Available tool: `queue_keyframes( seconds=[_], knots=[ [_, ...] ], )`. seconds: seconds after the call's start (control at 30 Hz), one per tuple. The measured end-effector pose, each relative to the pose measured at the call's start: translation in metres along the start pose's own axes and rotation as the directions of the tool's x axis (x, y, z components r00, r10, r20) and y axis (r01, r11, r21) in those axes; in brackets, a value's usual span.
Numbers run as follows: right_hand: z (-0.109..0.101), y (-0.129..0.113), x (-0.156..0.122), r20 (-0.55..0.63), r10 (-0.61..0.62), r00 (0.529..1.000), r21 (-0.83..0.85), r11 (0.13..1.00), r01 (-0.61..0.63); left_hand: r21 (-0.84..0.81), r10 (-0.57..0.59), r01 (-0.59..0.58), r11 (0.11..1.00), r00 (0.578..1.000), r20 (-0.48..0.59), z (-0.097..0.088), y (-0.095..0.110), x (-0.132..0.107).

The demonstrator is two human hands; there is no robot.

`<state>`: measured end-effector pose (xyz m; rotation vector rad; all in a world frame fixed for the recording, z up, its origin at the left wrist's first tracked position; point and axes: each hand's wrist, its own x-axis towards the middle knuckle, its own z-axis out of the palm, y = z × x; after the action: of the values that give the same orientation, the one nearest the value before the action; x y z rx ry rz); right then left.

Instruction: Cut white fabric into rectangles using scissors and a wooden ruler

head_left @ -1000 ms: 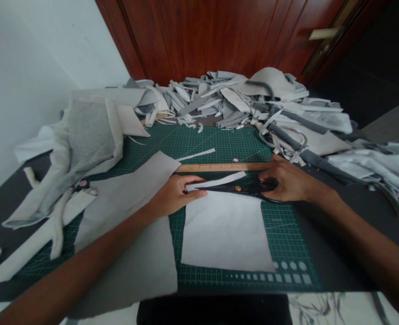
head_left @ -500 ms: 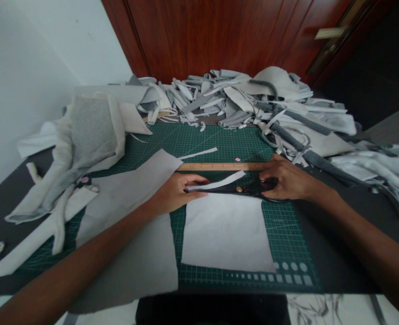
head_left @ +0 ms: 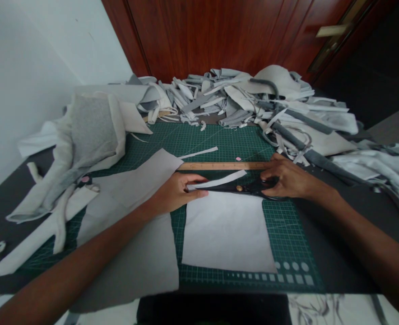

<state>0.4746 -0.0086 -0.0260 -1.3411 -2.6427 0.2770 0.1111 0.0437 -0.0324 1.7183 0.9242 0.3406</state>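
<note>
Scissors [head_left: 243, 188] flat on green mat [head_left: 287, 234], just below ruler [head_left: 220, 166], right hand [head_left: 294, 181] clenched on handles, left hand [head_left: 174, 194] pinching white strip [head_left: 218, 180] at blade tips.

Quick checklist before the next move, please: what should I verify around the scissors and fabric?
1. Right hand on the black scissors handles: ok.
2. Left hand beside the scissor tips, at the white fabric strip: ok.
3. Blades open or closed: cannot tell; strip and left hand obscure them.
4. White fabric square flat on the green cutting mat: ok.
5. Wooden ruler clear of the blades: ok.
</note>
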Motion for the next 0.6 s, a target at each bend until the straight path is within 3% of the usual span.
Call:
queue_keyframes(
  seconds=[0.4,0.6],
  knots=[
    [-0.005,-0.015,0.007,-0.005,0.008,1.000,-0.044,0.999,-0.008,-0.078,-0.022,0.023,0.997,1.000,0.006,0.002,0.000,0.001],
    [-0.003,-0.018,0.014,-0.020,-0.004,1.000,-0.013,1.000,0.003,-0.013,0.105,-0.105,0.994,0.994,-0.018,-0.001,0.002,0.001]
  ],
)
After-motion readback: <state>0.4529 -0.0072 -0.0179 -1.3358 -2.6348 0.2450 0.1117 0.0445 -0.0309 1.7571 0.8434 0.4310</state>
